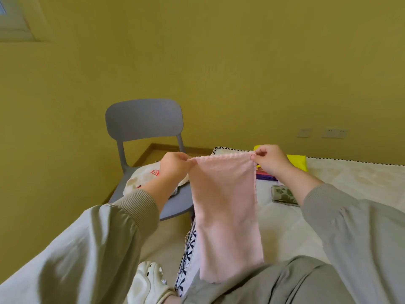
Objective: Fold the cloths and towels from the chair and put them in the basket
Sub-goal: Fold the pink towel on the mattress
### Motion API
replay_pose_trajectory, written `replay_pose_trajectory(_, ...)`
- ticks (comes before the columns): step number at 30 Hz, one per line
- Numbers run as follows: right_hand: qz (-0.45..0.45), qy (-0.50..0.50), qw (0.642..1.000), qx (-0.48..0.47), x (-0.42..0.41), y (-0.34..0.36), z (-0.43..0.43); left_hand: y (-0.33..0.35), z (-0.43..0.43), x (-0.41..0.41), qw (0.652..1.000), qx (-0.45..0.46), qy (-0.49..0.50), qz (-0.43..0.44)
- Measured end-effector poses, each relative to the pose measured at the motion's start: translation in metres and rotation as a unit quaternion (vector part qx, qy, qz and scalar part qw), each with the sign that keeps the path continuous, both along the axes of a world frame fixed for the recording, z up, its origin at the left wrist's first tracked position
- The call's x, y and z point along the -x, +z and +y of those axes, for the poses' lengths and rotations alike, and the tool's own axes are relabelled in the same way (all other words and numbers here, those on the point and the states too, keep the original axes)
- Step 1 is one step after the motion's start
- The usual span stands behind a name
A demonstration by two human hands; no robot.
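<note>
Your left grip [173,166] and right grip [270,160] each pinch 1 top corner of the pink towel [225,211], which hangs straight down between them over the edge of the bed [350,183]. Beside the bed, the grey chair [143,121] carries a white cloth [140,178]. A folded green cloth [283,194] lies on the bed.

Grey-green ribbed-cuff sleeves [135,207], matching trousers [274,284], white shoe [149,279]
</note>
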State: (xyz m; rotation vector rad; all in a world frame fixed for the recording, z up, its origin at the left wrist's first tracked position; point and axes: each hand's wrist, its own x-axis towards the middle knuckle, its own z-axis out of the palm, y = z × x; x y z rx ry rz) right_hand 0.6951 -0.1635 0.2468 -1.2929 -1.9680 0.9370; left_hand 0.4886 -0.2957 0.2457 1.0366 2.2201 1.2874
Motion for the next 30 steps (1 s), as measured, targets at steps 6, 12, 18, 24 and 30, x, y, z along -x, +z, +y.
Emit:
replay_pose_trajectory(6,0.006,-0.057,0.998,0.031,0.019,-0.070,0.041,-0.073,0.047,-0.004,0.997,0.005,0.035,-0.062)
replay_pose_trajectory(12,0.118,-0.089,0.979,0.139,0.037,-0.128,0.079,-0.130,0.093,0.009,0.985,0.002,0.006,-0.170)
replay_pose_trajectory(18,0.215,-0.147,0.925,0.275,0.039,-0.178,0.103,-0.183,0.119,0.021,0.927,0.003,-0.052,-0.372)
replay_pose_trajectory(24,0.188,-0.183,0.917,0.301,0.019,-0.231,0.089,-0.228,0.117,0.017,0.890,0.024,0.011,-0.455)
replay_pose_trajectory(30,0.110,-0.158,0.944,0.269,0.018,-0.245,0.078,-0.247,0.112,0.010,0.924,0.040,0.070,-0.373)
